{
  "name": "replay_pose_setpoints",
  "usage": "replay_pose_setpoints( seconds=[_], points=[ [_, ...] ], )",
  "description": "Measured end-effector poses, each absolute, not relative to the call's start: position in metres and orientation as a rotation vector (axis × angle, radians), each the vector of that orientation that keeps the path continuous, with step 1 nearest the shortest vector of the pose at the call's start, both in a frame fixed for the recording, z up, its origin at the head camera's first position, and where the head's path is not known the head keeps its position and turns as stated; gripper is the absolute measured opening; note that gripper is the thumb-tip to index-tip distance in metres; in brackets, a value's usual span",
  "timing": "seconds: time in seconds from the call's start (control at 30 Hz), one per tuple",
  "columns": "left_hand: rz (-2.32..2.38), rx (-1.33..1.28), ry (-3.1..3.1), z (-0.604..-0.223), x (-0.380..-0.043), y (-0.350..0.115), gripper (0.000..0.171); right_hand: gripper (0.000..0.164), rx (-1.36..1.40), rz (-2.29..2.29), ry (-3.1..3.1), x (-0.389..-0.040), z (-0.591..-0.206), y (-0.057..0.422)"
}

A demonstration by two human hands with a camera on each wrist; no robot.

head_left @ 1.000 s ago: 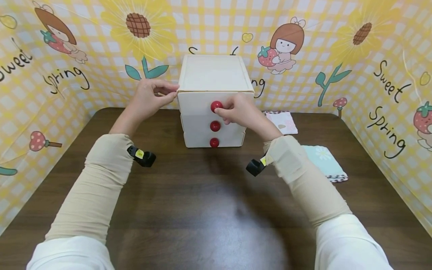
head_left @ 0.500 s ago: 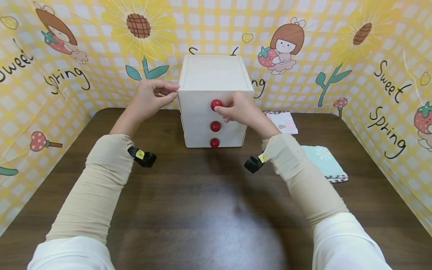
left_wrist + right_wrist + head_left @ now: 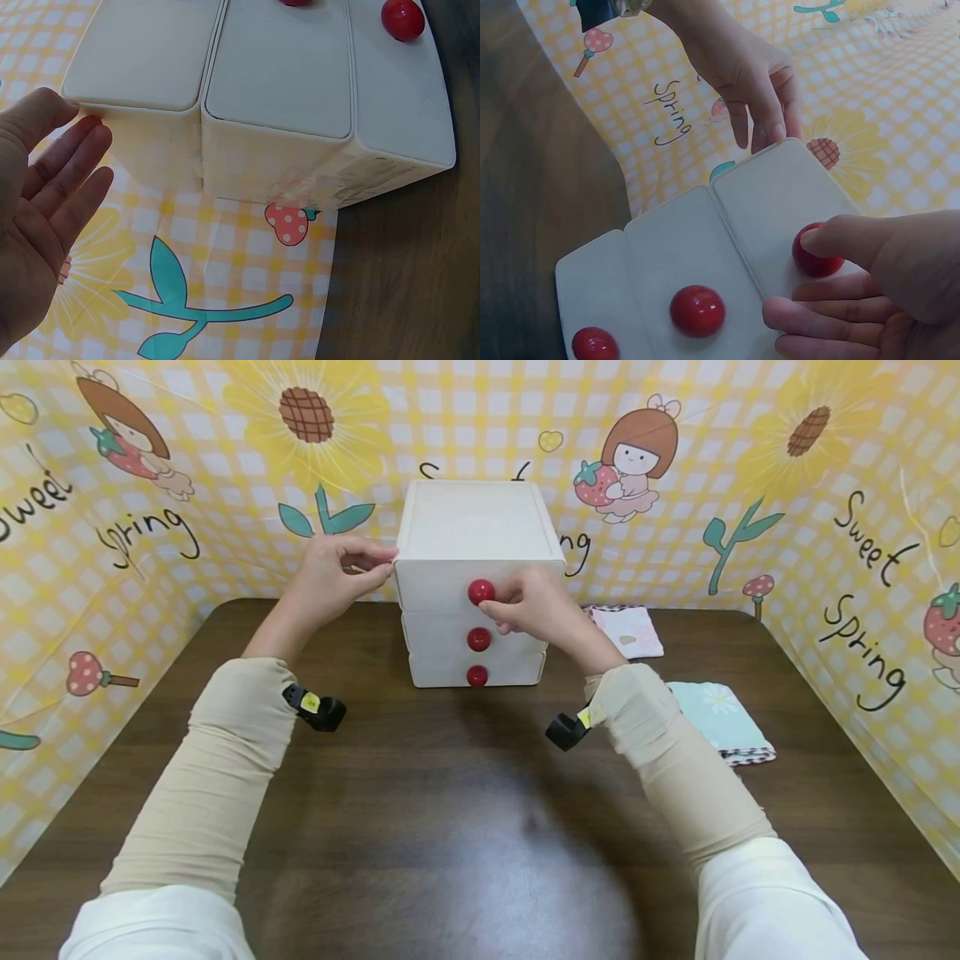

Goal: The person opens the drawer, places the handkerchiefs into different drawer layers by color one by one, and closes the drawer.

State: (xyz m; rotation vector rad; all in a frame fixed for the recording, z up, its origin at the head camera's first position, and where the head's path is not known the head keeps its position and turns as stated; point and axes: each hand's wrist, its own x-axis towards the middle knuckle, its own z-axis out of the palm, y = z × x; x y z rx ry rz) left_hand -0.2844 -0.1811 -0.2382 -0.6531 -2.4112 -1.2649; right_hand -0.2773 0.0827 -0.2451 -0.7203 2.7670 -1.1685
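A small white chest of drawers [image 3: 480,522] stands at the back of the table, with three drawer fronts stacked one over another. Each front bears a round red knob. My right hand [image 3: 536,606] pinches the top drawer's knob [image 3: 481,592]; in the right wrist view the thumb [image 3: 840,238] lies on that knob, and the other fingers extend below it. The top drawer's front sits flush with the chest. At the chest's upper left front corner, my left hand [image 3: 333,577] touches with thumb and fingertips, its fingers fairly straight along the side in the left wrist view.
Right of the chest lie a folded white-and-pink cloth [image 3: 626,631] and, closer to me, a folded mint-green cloth [image 3: 720,718]. A yellow checked fabric [image 3: 465,427] with printed figures hangs behind and along both sides of the dark wooden table [image 3: 420,827].
The top drawer's front and knob have shifted slightly up and back, and the thin gap along its upper edge has closed. My right hand moved with the knob; my left stayed put.
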Motion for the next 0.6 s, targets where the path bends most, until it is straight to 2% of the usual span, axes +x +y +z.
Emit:
replay_pose_setpoints(
  seconds=[0.17,0.6],
  points=[
    [-1.254,-0.651,-2.412,-0.239,-0.285,-0.181,0.02,0.022,-0.743,-1.174,2.721,-0.279,-0.255,0.085],
    [-1.283,-0.65,-2.405,-0.239,-0.286,-0.182,0.02,0.026,-0.68,-1.126,2.648,-0.286,-0.284,0.089]
  ],
)
